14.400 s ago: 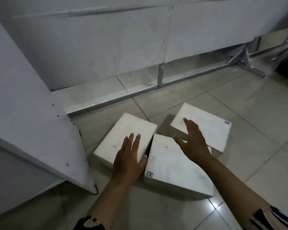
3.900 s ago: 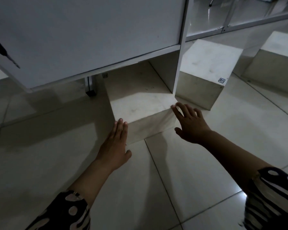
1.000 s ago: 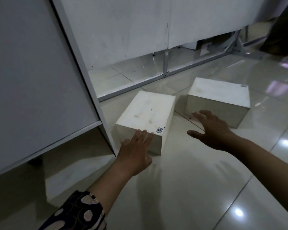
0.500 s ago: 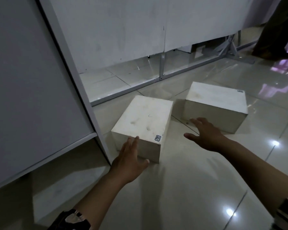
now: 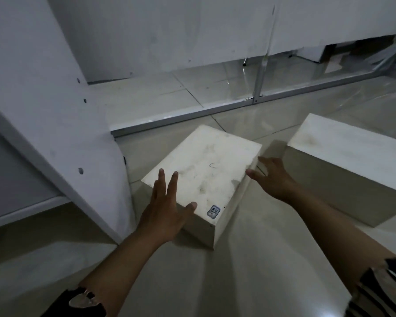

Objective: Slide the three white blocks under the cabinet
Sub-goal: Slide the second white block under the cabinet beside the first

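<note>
Glossy floor tiles (image 5: 249, 271) carry everything. Beside the cabinet (image 5: 55, 124), the near white block (image 5: 206, 177) has the left hand (image 5: 167, 213) spread flat on top, right hand (image 5: 274, 179) open at its side; another block (image 5: 352, 161) sits beyond.

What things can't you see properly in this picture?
Head view only:
- Third block: not visible; whether it sits under the cabinet can't be told.
- Far block: right end cut off by the picture edge.
- Sticker on the near block: too small to read.
- Right hand: fingertips hidden behind the near block.
</note>
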